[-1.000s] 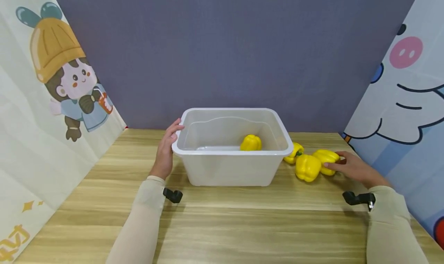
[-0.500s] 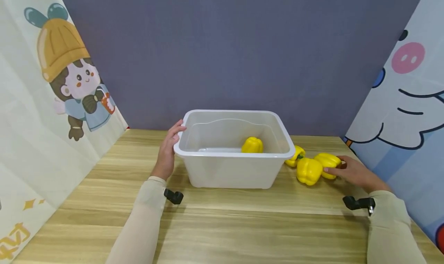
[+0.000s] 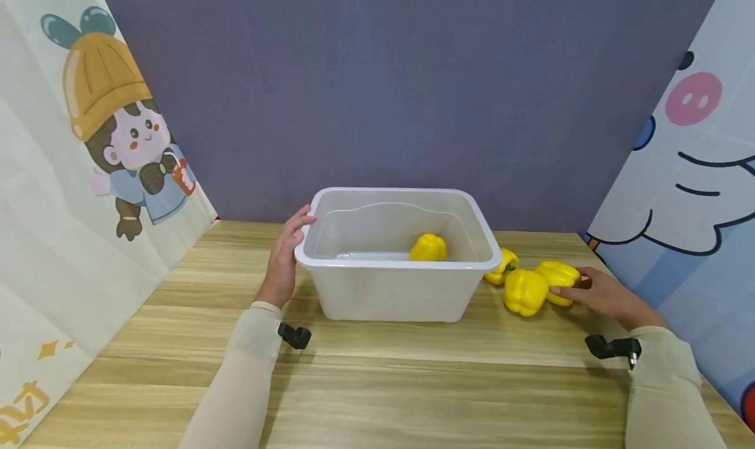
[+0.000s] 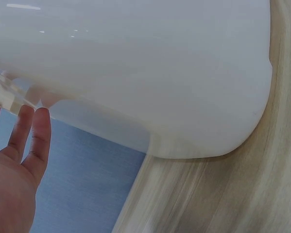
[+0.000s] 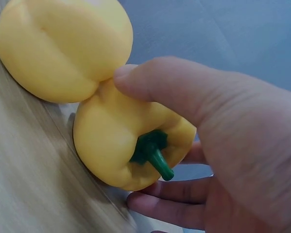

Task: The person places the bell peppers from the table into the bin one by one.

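Observation:
A yellow bell pepper point(image 3: 556, 278) lies on its side at the right of the table, its green stem point(image 5: 157, 155) facing my right palm. My right hand point(image 3: 607, 297) holds it, thumb laid over one side and fingers curled along the other. A second pepper point(image 5: 62, 48) touches it, and a third pepper point(image 3: 504, 265) sits farther back beside the white plastic bin point(image 3: 389, 293). Inside the bin rests another pepper point(image 3: 428, 247). My left hand point(image 3: 285, 252) is at the bin's left side, extended fingers point(image 4: 40, 138) touching near the rim.
The bin stands mid-table on the wood-grain tabletop point(image 3: 377, 396), close to a grey-blue back panel point(image 3: 401, 88). Cartoon-printed sheets point(image 3: 666, 200) wall off both sides. A black wrist mount point(image 3: 610, 347) sticks out from the right sleeve.
The head view has shifted slightly. Both hands, the bin and the peppers keep practically the same places.

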`<move>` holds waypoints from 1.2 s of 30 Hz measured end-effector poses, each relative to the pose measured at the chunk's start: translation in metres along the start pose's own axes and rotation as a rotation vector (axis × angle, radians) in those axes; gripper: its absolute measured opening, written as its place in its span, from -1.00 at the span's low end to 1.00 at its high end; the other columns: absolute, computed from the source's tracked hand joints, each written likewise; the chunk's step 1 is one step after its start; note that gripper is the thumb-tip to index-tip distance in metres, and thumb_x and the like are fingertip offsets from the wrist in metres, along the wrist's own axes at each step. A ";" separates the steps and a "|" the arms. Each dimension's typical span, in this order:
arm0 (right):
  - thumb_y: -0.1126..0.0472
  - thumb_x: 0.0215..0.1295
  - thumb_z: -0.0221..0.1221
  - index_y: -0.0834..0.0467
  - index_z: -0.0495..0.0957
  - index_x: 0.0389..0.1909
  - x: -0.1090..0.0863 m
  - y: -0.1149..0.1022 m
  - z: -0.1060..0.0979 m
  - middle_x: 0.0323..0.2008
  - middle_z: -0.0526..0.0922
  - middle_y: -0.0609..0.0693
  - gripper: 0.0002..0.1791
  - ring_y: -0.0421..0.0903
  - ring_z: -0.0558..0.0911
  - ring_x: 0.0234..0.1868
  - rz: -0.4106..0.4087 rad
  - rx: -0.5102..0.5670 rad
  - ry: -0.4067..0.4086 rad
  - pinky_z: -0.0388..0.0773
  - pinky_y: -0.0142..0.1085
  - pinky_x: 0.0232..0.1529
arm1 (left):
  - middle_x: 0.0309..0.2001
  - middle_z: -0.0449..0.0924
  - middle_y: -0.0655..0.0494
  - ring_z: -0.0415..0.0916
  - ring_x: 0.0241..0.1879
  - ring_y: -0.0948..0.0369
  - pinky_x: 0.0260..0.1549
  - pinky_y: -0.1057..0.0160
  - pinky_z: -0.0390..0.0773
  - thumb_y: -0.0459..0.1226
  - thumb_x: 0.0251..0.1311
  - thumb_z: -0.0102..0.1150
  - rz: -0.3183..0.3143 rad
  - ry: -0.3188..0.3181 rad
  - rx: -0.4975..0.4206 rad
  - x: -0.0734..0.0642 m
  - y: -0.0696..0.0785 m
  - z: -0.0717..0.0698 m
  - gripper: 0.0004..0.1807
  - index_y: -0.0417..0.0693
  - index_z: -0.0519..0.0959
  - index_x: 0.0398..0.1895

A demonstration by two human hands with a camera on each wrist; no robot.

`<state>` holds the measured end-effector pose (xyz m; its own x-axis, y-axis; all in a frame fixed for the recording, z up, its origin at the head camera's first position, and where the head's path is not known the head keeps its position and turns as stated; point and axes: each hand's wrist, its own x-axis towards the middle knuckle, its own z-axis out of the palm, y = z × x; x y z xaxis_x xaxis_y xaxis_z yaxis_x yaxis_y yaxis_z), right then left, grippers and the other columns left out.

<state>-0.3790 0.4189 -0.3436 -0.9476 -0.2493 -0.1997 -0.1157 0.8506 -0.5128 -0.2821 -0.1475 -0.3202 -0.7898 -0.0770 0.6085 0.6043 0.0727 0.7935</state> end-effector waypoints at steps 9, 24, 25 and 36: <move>-0.33 0.13 0.07 0.49 -0.12 0.32 0.003 0.001 0.002 0.15 0.18 0.54 0.12 0.36 0.33 0.06 -0.010 -0.043 0.043 0.37 0.15 -0.10 | 0.38 0.04 -0.19 -0.06 0.37 0.02 0.16 0.17 0.13 -0.34 0.33 -0.36 -0.018 -0.004 0.006 0.002 0.001 0.001 -0.58 -0.49 0.28 0.11; -0.30 0.15 0.08 0.50 -0.06 0.30 0.000 0.004 0.004 0.15 0.22 0.48 0.08 0.32 0.32 0.07 -0.037 -0.029 0.055 0.32 0.17 -0.07 | 0.38 0.10 0.01 -0.02 0.36 0.16 0.18 0.15 0.11 -0.19 0.35 -0.29 -0.011 0.014 -0.006 0.003 -0.024 -0.004 -0.54 -0.37 0.34 0.12; -0.31 0.15 0.08 0.49 -0.06 0.30 0.000 0.004 0.003 0.15 0.22 0.48 0.07 0.32 0.32 0.07 -0.037 -0.030 0.054 0.32 0.17 -0.07 | 0.38 0.11 0.02 -0.02 0.36 0.17 0.18 0.14 0.10 -0.17 0.35 -0.28 -0.008 0.014 -0.006 0.004 -0.026 -0.004 -0.53 -0.37 0.34 0.12; -0.30 0.15 0.09 0.51 -0.05 0.29 -0.001 0.001 0.005 0.14 0.22 0.51 0.08 0.32 0.34 0.05 -0.031 -0.034 0.071 0.35 0.15 -0.07 | 0.39 0.06 -0.09 -0.05 0.37 0.09 0.18 0.19 0.10 -0.28 0.35 -0.34 -0.016 0.002 -0.011 0.002 -0.011 -0.003 -0.57 -0.43 0.31 0.12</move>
<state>-0.3764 0.4180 -0.3482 -0.9621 -0.2433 -0.1233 -0.1543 0.8583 -0.4893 -0.2895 -0.1512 -0.3274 -0.7994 -0.0802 0.5954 0.5923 0.0603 0.8034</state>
